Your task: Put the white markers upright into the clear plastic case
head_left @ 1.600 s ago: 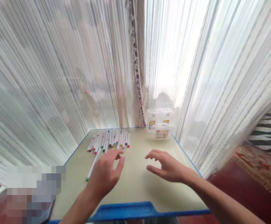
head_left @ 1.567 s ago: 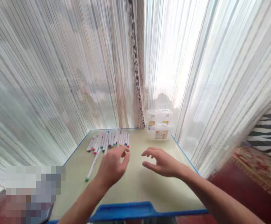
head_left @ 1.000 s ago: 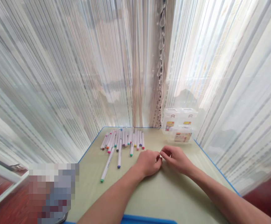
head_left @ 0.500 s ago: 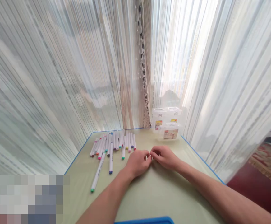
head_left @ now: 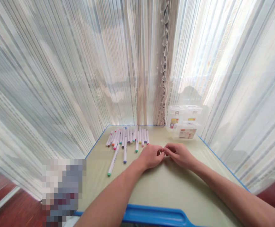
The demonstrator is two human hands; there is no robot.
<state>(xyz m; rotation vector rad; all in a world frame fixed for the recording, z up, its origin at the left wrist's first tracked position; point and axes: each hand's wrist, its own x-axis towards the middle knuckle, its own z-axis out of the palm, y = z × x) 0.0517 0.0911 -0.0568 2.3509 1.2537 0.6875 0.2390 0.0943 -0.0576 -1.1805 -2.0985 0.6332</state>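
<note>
My left hand (head_left: 151, 156) and my right hand (head_left: 178, 154) meet fingertip to fingertip above the middle of the pale green table (head_left: 166, 186). Fingers on both are curled into a pinch. Whatever lies between the tips, if anything, is too small or hidden to tell. Just left of my left hand, several white markers with coloured ends lie in a loose row. Nearest to me among them are a green-ended marker (head_left: 114, 160) and a blue-ended marker (head_left: 125, 150), both apart from the hand.
Clear plastic cases (head_left: 187, 130) with labels stand at the table's back right. A blue rim (head_left: 154, 215) with a recess runs along the near edge. Striped sheer curtains (head_left: 118, 63) hang close behind the table. A pixelated patch covers the lower left.
The camera view has shifted, so the table sits further right and more of its near blue rim shows. My hands stay together in nearly the same pose; the markers lie as before.
</note>
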